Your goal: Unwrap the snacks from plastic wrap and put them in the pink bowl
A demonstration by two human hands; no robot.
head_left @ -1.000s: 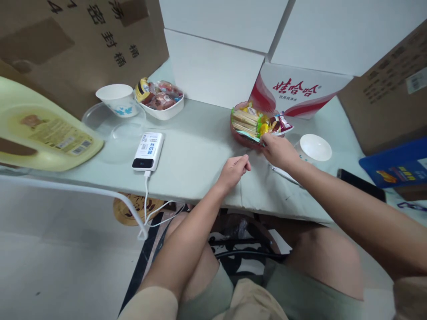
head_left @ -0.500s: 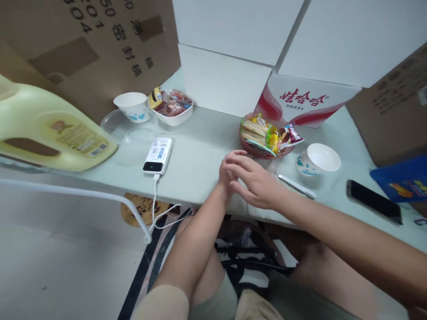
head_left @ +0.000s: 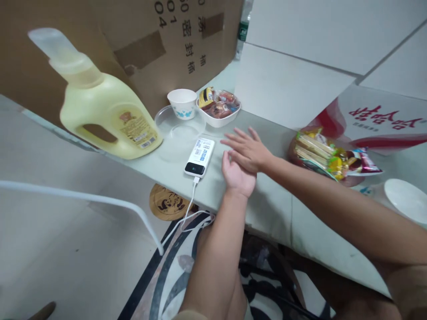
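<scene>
My left hand (head_left: pixel 238 180) is held palm up above the table, its thumb stretched out and its other fingers largely hidden. Across it lies my right hand (head_left: pixel 248 151), palm down with the fingers spread, touching the left palm. I see nothing held in either hand. Just left of them rests a white power bank (head_left: pixel 200 155) with a small dark display and a white cable (head_left: pixel 192 195) plugged into its near end. Behind it are a white paper bowl (head_left: pixel 183 106) with blue leaves, a clear plastic lid (head_left: pixel 167 133) and a white bowl (head_left: pixel 223 121) of wrapped snacks.
A large yellow jug (head_left: pixel 116 118) stands at the table's left, before a cardboard box (head_left: pixel 147 26). To the right are a reddish bowl (head_left: pixel 295 155) of packaged snacks and another white bowl (head_left: pixel 407 200). A white metal bar (head_left: pixel 100 195) crosses the lower left.
The view has turned left, so the phone and tweezers-like tool have left the picture. Both hands have moved left toward the power bank. My right fingers have spread, and my left palm faces up.
</scene>
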